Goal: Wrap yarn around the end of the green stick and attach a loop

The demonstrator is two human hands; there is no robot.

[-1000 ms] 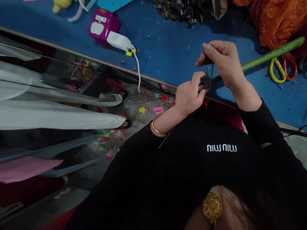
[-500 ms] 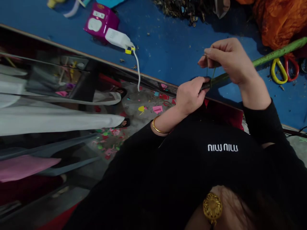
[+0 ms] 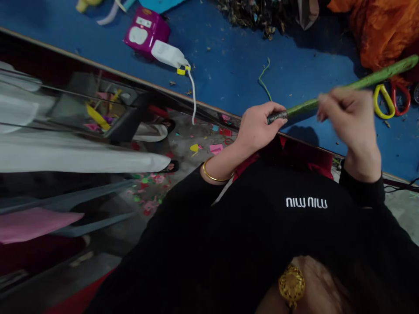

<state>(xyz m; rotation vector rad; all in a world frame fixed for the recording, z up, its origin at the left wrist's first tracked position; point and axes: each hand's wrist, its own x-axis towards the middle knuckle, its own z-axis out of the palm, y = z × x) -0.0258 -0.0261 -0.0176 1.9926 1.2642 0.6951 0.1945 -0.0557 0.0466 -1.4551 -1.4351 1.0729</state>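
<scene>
Left hand point(image 3: 257, 126) and right hand point(image 3: 356, 117) are both bare and at work near the front edge of a blue table point(image 3: 229, 56). Between its thumb and forefinger the left one pinches the near end of a green stick point(image 3: 303, 107). The right one, blurred, has its fingers curled inward over the middle of the stick; whether it touches the stick or holds anything cannot be told.

Long and slender, the stick slants up toward the right, out over the table, its far end rounded. Its skin is mid-green, mottled with brownish marks toward that far end. Where the left hand pinches it, a dark winding point(image 3: 278, 116) of close, slightly glossy turns circles the stick. From behind the left forefinger a thin, kinked green strand point(image 3: 259, 79) stands out against the blue surface; where its lower end leads is hidden.

Just beside the far part of the stick lie scissors point(image 3: 391, 101) with one yellow and one red handle loop, the blades out of sight. Behind them sits a crumpled orange bundle point(image 3: 386, 35). Farther left on the table, well apart from the hands, a purple power socket point(image 3: 147, 32) bears a white plug point(image 3: 168, 53) with a white cord point(image 3: 193, 91).
</scene>
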